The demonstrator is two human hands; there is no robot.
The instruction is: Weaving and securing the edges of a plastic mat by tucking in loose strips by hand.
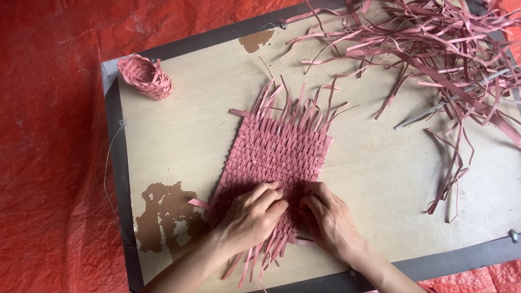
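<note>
While both hands (290, 214) press woven mat (274, 157), board (179, 135) w/ room left.

A low pale beige tabletop (179, 135) with a dark grey rim fills most of the view, its surface worn, with brown patches (165, 217) where the top layer has peeled near the lower left and a smaller one (255, 40) near the far edge. It sits on a crinkled red-orange tarp (51, 135) that covers the floor on the left and shows again at the top and lower right corners. Light is soft, even daylight, no hard shadows; no walls or windows in view.
</note>
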